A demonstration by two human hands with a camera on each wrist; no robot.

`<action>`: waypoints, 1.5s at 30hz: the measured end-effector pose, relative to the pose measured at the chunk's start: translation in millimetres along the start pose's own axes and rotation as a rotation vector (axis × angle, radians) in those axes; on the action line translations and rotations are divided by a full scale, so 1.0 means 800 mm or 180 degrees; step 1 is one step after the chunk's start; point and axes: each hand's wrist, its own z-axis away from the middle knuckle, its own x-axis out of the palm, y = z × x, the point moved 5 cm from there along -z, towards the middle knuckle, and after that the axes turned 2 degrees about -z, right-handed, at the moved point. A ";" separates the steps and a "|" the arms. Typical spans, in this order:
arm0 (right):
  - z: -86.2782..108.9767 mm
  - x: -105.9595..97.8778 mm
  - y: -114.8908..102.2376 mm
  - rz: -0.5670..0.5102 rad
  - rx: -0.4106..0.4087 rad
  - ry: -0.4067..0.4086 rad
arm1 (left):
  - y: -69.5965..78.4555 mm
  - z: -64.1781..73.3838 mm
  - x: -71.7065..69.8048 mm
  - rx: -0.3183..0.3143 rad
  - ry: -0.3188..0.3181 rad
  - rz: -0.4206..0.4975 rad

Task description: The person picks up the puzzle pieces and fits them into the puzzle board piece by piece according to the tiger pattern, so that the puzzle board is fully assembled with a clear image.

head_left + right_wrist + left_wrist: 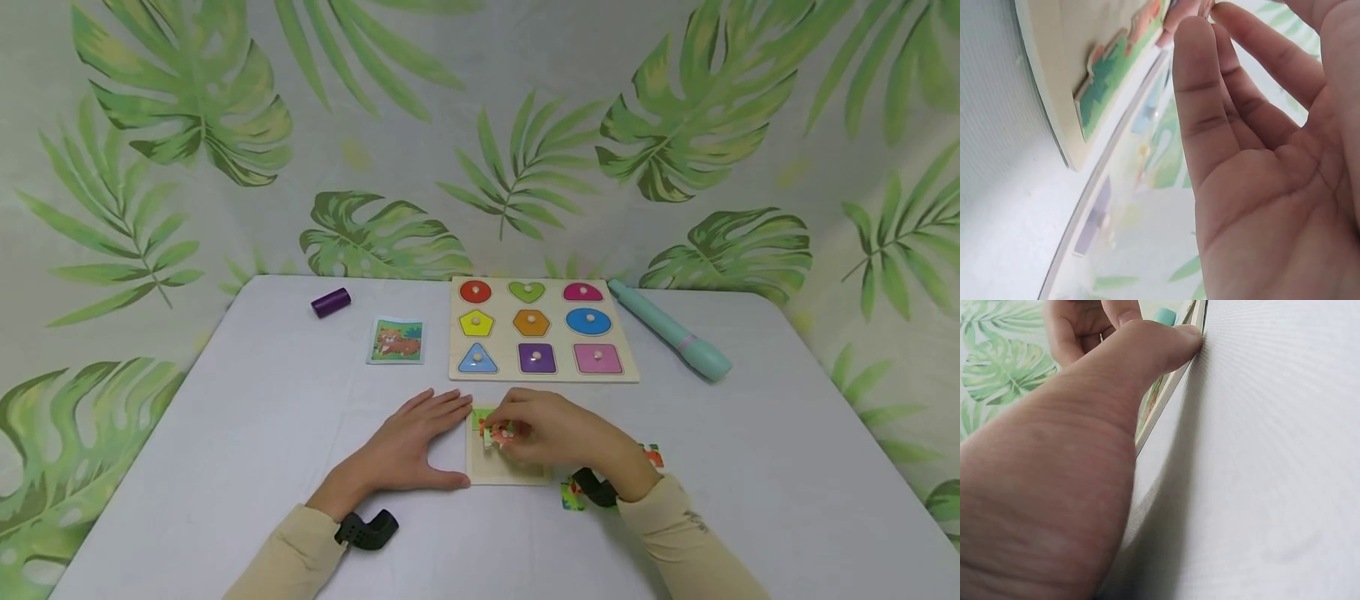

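Observation:
My right hand [551, 427] pinches a small jigsaw piece [497, 435], with an orange animal print, between thumb and fingertips above a square wooden puzzle tray [510, 480]. Only the edge of that piece shows in the right wrist view. Fitted pieces [1107, 75] with green and orange print line the tray's far side. At the tray's left side, my left hand [408, 446] lies with fingers spread and straight, its thumb [1182, 345] touching the near left corner. Loose jigsaw pieces [572, 497] lie right of the tray, partly hidden under my right wrist.
Behind the tray lies a wooden shape board [543, 377] with several colored knobbed shapes. Left of it are a picture card of an orange animal [397, 342] and a purple cylinder [331, 302]. A teal tube-shaped object [671, 329] lies at the board's right.

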 end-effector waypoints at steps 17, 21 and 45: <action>-0.004 0.013 0.002 0.0151 -0.0099 0.0151 | 0.000 -0.002 0.003 -0.0026 -0.0056 0.0002; -0.005 0.016 0.003 0.0129 -0.0104 0.0168 | 0.000 -0.002 0.003 -0.0014 -0.0052 -0.0014; -0.010 0.027 0.005 0.0132 -0.0136 0.0158 | 0.000 -0.001 0.002 -0.0026 -0.0044 0.0023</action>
